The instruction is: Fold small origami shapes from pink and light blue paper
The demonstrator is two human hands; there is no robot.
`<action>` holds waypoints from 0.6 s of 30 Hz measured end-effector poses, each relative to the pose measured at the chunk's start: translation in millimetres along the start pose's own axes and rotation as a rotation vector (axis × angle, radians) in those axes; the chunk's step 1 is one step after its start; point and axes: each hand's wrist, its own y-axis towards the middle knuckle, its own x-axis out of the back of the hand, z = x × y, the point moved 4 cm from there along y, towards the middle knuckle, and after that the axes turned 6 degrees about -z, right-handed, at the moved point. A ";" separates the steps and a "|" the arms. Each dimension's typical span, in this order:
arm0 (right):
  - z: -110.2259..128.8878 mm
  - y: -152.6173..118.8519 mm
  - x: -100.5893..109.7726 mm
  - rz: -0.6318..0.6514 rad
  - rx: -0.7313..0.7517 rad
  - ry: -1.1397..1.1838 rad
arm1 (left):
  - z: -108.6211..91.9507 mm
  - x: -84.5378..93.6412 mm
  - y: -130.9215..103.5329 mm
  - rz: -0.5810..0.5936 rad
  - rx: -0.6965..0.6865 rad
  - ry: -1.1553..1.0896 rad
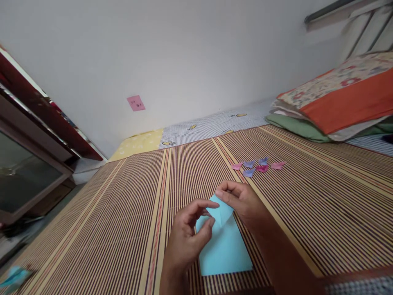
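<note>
A small folded piece of light-blue paper [223, 213] is held up above the mat, with a crease running down its middle. My right hand [241, 200] pinches its upper corner between thumb and fingers. At its left side is my left hand [195, 233], the index finger lying across the paper's face and the thumb below, with a gap between them. Beneath both hands a larger light-blue sheet [225, 256] lies flat; its upper part is partly covered by the hands and the folded piece.
Several small folded paper shapes [262, 168], pink and purple, sit on the striped mat [129, 213] beyond my right hand. Folded bedding [344, 98] is piled at the right. A crumpled blue paper [15, 276] lies at the lower left. A pink note [136, 103] is on the wall.
</note>
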 end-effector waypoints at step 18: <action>1.2 -1.1 -1.3 0.004 -0.010 0.011 | 3.6 0.6 1.6 0.011 0.070 -0.113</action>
